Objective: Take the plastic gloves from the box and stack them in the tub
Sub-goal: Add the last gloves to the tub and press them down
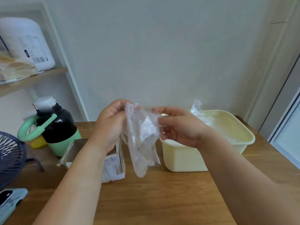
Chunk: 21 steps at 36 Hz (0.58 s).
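glove (pixel 142 137): held in the air between box (pixel 113 168) and tub (pixel 181 158) | grip: left hand (pixel 110 125) and right hand (pixel 180 127) both pinch its top edge | handling: looks very light, thin, limp, maybe clingy; best to hold at the cuff

Green-black flask (pixel 55 127), fan (pixel 9 158), shelf (pixel 34 78)
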Each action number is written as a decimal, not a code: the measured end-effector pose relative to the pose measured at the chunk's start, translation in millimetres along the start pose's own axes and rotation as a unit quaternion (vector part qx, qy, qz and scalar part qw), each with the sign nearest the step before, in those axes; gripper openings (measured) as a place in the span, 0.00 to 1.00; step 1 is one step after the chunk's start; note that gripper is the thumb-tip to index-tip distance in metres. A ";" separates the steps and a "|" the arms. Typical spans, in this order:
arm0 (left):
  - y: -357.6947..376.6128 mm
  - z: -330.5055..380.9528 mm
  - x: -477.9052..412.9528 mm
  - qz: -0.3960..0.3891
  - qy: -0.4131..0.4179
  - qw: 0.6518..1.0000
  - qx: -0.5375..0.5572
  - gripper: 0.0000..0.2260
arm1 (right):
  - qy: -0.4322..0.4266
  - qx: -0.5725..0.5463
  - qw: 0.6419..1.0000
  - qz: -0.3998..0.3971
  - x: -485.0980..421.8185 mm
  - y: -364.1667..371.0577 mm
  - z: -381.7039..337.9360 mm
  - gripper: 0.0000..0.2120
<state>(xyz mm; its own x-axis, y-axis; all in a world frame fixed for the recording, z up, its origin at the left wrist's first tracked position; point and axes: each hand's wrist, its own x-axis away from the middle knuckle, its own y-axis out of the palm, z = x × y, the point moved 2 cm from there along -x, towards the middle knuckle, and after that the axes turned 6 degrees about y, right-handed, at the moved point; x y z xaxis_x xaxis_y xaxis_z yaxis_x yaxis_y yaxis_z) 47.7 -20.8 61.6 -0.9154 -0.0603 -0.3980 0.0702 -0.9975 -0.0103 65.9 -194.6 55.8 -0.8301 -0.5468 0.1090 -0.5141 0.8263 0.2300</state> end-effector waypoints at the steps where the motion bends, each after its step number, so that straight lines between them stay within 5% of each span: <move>1: -2.2 -0.5 -1.6 0.037 0.002 0.999 0.009 0.18 | -0.011 -0.008 1.000 0.011 0.0 -2.1 -2.7 0.12; 6: -14.0 6.3 -7.4 0.157 0.012 0.986 0.055 0.21 | -0.080 -0.092 0.990 0.069 2.4 -16.7 -15.7 0.15; 9: -9.2 14.5 -1.3 0.097 -0.012 0.994 0.044 0.27 | -0.105 -0.126 0.983 0.085 6.9 -25.8 -20.2 0.18; 12: 7.0 19.3 2.4 -0.029 -0.075 0.985 0.153 0.16 | -0.104 -0.115 0.981 0.118 11.0 -39.3 -19.5 0.23; 14: 17.9 15.4 0.4 -0.100 -0.102 0.988 0.058 0.24 | -0.089 -0.054 0.978 0.180 14.3 -55.3 -16.5 0.26; 16: 29.9 11.5 -3.5 -0.146 -0.044 0.977 -0.149 0.25 | -0.057 0.049 0.965 0.252 19.4 -71.9 -13.3 0.28; 21: 68.7 -4.7 -13.8 -0.212 0.025 0.904 -0.371 0.03 | 0.037 0.239 0.891 0.384 38.5 -114.4 -5.5 0.24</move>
<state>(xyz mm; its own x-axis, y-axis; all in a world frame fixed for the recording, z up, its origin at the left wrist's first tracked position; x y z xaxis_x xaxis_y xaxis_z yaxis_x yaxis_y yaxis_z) 67.0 -88.4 62.1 -0.9045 0.3419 -0.2548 -0.0191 -0.6294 -0.7768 93.9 -310.8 39.1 -0.9693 0.2124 0.1242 0.1521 0.9140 -0.3760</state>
